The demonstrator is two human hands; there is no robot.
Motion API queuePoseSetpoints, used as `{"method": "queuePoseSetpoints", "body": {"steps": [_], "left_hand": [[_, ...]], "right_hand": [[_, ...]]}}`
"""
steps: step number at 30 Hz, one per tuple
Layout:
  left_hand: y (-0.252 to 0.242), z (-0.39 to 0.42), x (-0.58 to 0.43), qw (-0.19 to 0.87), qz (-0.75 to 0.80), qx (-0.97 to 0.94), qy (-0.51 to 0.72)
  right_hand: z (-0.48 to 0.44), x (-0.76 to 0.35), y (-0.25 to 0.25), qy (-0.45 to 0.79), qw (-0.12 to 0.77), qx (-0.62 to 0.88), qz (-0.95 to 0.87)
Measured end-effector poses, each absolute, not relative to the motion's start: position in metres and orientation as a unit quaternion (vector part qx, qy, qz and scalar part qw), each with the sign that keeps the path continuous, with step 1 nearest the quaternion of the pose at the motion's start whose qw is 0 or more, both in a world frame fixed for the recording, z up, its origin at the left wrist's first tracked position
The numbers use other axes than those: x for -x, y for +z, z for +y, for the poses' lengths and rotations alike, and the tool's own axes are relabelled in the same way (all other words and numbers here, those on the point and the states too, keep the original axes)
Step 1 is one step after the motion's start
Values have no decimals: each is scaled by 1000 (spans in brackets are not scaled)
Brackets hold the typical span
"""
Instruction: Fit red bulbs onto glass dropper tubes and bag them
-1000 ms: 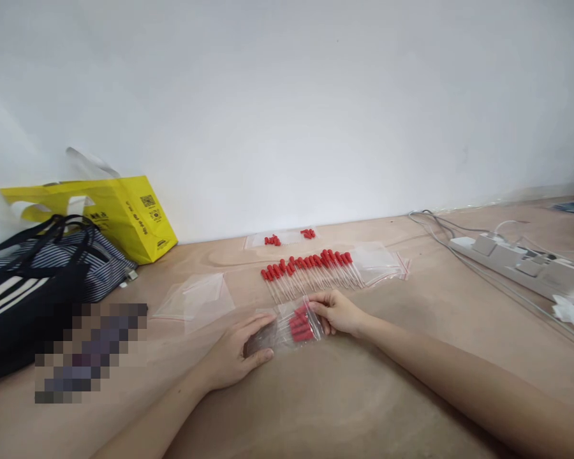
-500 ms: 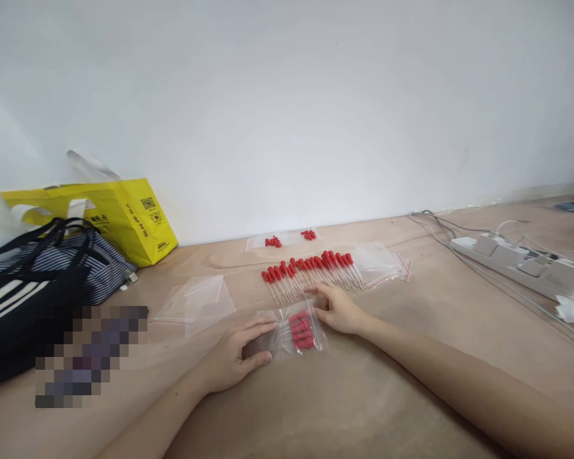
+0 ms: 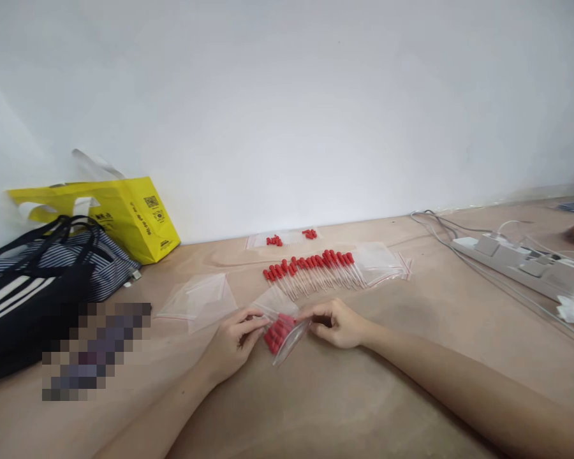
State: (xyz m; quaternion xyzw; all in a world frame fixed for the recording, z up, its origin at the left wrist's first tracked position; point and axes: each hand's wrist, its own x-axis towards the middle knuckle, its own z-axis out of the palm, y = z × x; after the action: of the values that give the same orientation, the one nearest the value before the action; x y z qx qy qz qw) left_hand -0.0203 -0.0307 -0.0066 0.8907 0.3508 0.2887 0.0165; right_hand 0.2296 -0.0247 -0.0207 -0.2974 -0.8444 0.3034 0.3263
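Since half a second ago, the filled packet (image 3: 281, 331) has turned on the table (image 3: 344, 408), its red ends swinging from right to near, and both hands have shifted with it. Left hand (image 3: 239, 338): fingers nearly closed, thumb and forefinger pinching the packet's left edge. Right hand (image 3: 337, 324): thumb and forefinger grip its right edge beside the gaping mouth, other fingers curled. The packet sits between the hands; whether it is lifted I cannot tell. At far left stands a yellow bag (image 3: 155, 229), with a black bag (image 3: 26, 331) nearer and a striped bag (image 3: 117, 261) between. At right lies a power strip (image 3: 463, 244). Just beyond the packet, a row of droppers (image 3: 310, 264) blocks the way to the far packet (image 3: 291, 239). Flat packets lie left (image 3: 201, 299) and right (image 3: 375, 261) of the row.
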Motion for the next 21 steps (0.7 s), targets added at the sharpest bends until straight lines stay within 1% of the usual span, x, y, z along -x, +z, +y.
{"method": "queuePoseSetpoints", "body": {"steps": [5,9,11,14,17,21], "left_hand": [[-10,-24,21,-20,368,-898,240],[-6,-24,20,-52,370,-901,220],[-3,-31,16,-36,340,-915,214],[-2,-39,10,3,301,-932,201],[-4,-39,10,2,317,-929,189],[-4,-32,16,-29,339,-922,186]], "right_hand": [[-21,-231,-23,168,338,276,-884],[-18,-233,-28,20,327,299,-896],[-16,-233,-30,-65,335,297,-892],[-11,-231,-29,-174,351,251,-885],[-6,-227,-25,-241,341,207,-885],[1,-224,-23,-275,329,189,-883]]}}
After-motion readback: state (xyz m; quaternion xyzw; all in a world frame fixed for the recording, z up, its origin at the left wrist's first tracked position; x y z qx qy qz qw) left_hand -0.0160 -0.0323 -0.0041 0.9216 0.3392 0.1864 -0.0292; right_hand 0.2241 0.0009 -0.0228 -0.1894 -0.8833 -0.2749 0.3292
